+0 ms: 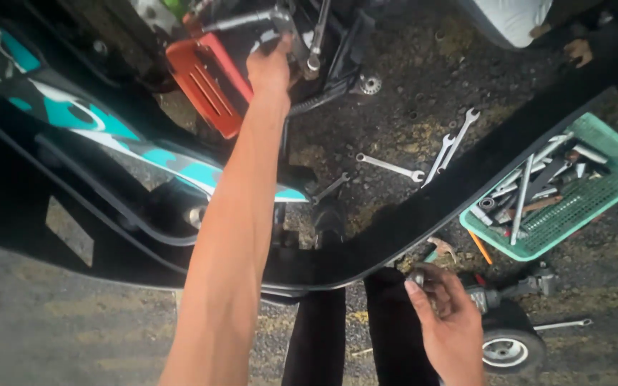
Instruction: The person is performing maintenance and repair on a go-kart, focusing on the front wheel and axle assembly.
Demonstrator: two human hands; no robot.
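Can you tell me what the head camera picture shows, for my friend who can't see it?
A left hand reaches to a metal tool on a motorbike, while the right hand holds small metal parts. Spanners lie on the ground beside a green basket of tools.

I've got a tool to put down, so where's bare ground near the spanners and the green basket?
Bare ground lies between the loose spanners and the small flanged part, and at lower right past the green basket, beside the lone spanner. It is crowded inside the basket, around the left hand, and by the right hand near the wheel.
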